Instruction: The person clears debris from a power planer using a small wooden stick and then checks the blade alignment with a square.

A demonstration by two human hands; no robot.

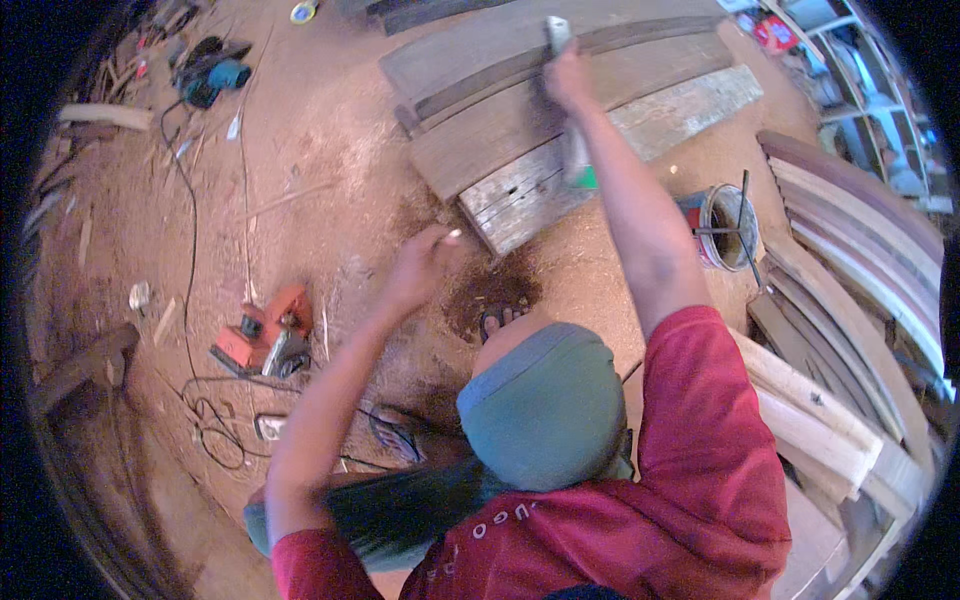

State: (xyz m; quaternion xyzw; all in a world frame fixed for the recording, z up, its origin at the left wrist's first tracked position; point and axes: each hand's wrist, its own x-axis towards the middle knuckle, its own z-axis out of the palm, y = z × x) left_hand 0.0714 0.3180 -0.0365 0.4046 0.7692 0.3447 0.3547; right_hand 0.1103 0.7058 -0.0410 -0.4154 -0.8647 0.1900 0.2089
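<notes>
My right hand [570, 82] reaches out over wooden boards [480, 150] laid side by side on the ground. It is closed around a long pale tool with a green end [583, 177], whose kind I cannot make out; its whitish far end sticks out beyond the fist. A weathered, whitish plank [640, 125] forms the near edge of the boards. My left hand [425, 262] hangs near that plank's left corner, apart from it. Its fingers are drawn together, slightly blurred, with a small white spot at their tips.
An orange power planer [265, 335] and a teal power tool [228, 75] lie on the sawdust-covered ground, with cords [188, 200] nearby. A bucket with metal rods [728, 235] stands at right, beside stacked curved wood pieces [850, 220]. My foot [505, 318] is near the boards.
</notes>
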